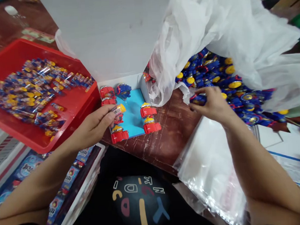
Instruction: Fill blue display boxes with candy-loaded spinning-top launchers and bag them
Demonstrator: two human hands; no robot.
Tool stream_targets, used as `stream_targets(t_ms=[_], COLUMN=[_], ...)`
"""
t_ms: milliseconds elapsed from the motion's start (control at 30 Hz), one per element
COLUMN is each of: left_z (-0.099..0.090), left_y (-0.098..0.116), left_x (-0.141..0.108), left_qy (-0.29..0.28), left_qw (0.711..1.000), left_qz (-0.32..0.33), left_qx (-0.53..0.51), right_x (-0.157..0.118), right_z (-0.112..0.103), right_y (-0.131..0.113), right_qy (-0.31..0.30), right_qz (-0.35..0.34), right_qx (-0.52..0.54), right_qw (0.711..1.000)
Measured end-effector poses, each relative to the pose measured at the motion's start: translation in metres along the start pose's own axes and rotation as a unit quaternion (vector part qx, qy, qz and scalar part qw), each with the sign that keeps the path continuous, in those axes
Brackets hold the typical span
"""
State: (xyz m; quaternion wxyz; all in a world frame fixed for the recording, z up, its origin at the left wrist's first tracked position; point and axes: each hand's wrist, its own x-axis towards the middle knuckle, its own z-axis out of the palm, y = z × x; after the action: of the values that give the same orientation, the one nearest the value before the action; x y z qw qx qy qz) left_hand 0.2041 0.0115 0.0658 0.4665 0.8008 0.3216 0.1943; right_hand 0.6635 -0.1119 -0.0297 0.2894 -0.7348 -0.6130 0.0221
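Note:
Between the fingers and thumb of my left hand (pixel 94 126) is a small clear candy tube (pixel 118 110) with a yellow cap, held over the left side of an open display box (pixel 133 108) with a light blue floor. Red watch-like toys (pixel 120 134) sit along both sides of this box, and a blue one (pixel 124 90) lies at its back. Off to the right, my right hand (pixel 213 104) pinches a blue watch-like toy (pixel 197 99) at the near edge of a heap of similar blue toys (pixel 205 65). Its fingers partly cover that toy.
A red bin (pixel 76 122) with many capped tubes stands left of the box. The box's tall white lid (pixel 105 33) rises behind it. White plastic bags (pixel 215 22) surround the toy heap. Clear plastic sleeves (pixel 208 177) lie front right; printed packages (pixel 69 178) lie front left.

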Motion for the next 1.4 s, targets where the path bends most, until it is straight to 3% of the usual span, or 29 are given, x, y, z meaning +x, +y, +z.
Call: stream_targets(t_ms=[33, 67, 100, 200, 267, 333, 400, 500, 600, 700, 767, 900, 967, 1100, 1167, 1267, 1333, 1400], left_z=[0.004, 0.010, 0.016, 0.034, 0.041, 0.043, 0.043, 0.043, 0.045, 0.038, 0.028, 0.015, 0.015, 0.014, 0.002, -0.021, -0.030, -0.030], left_y=[0.002, 0.005, 0.008, 0.015, 0.017, 0.017, 0.015, 0.009, 0.000, -0.005, -0.005, -0.002, -0.003, -0.012, -0.018, -0.028, -0.040, -0.053], left_x=[0.000, 0.001, 0.003, 0.008, 0.010, 0.009, 0.006, 0.004, 0.005, 0.012, 0.017, 0.024, 0.024, 0.024, 0.030, 0.048, 0.063, 0.075], left_qy=[-0.020, -0.038, -0.055, -0.101, -0.111, -0.102, -0.075, 0.039, 0.156, 0.190, 0.183, 0.105, 0.128, 0.220, 0.210, 0.137, 0.062, -0.001], left_qw=[1.000, 0.999, 0.998, 0.991, 0.985, 0.984, 0.991, 0.986, 0.925, 0.883, 0.897, 0.953, 0.944, 0.893, 0.893, 0.917, 0.929, 0.932], left_qz=[0.001, 0.005, 0.011, 0.019, 0.013, 0.018, 0.049, 0.154, 0.256, 0.294, 0.266, 0.167, 0.154, 0.165, 0.153, 0.136, 0.138, 0.140], left_qx=[-0.014, -0.026, -0.038, -0.089, -0.132, -0.143, -0.103, 0.056, 0.232, 0.313, 0.301, 0.230, 0.264, 0.358, 0.367, 0.351, 0.337, 0.334], right_x=[-0.001, -0.002, -0.002, -0.002, -0.001, -0.002, -0.003, -0.006, -0.006, 0.000, 0.006, 0.020, 0.026, 0.043, 0.056, 0.078, 0.087, 0.090], right_z=[-0.007, -0.012, -0.013, 0.000, 0.015, 0.027, 0.033, 0.038, 0.041, 0.039, 0.036, 0.038, 0.043, 0.039, 0.027, 0.014, 0.020, 0.037], right_y=[-0.031, -0.064, -0.097, -0.177, -0.201, -0.205, -0.199, -0.196, -0.203, -0.211, -0.212, -0.211, -0.212, -0.213, -0.210, -0.200, -0.193, -0.188], right_qy=[0.028, 0.068, 0.069, 0.031, -0.005, -0.015, -0.001, 0.028, 0.014, -0.037, -0.049, 0.000, -0.010, -0.081, -0.088, -0.115, -0.164, -0.202], right_qz=[-0.013, -0.031, -0.056, -0.146, -0.158, -0.143, -0.137, -0.125, -0.067, 0.005, 0.024, -0.015, -0.013, -0.013, -0.066, -0.223, -0.317, -0.342], right_qx=[0.022, 0.097, 0.206, 0.474, 0.542, 0.537, 0.495, 0.448, 0.423, 0.404, 0.396, 0.362, 0.362, 0.367, 0.329, 0.237, 0.182, 0.141], right_qw=[0.999, 0.992, 0.974, 0.868, 0.825, 0.831, 0.858, 0.885, 0.904, 0.914, 0.917, 0.932, 0.932, 0.927, 0.938, 0.938, 0.916, 0.907])
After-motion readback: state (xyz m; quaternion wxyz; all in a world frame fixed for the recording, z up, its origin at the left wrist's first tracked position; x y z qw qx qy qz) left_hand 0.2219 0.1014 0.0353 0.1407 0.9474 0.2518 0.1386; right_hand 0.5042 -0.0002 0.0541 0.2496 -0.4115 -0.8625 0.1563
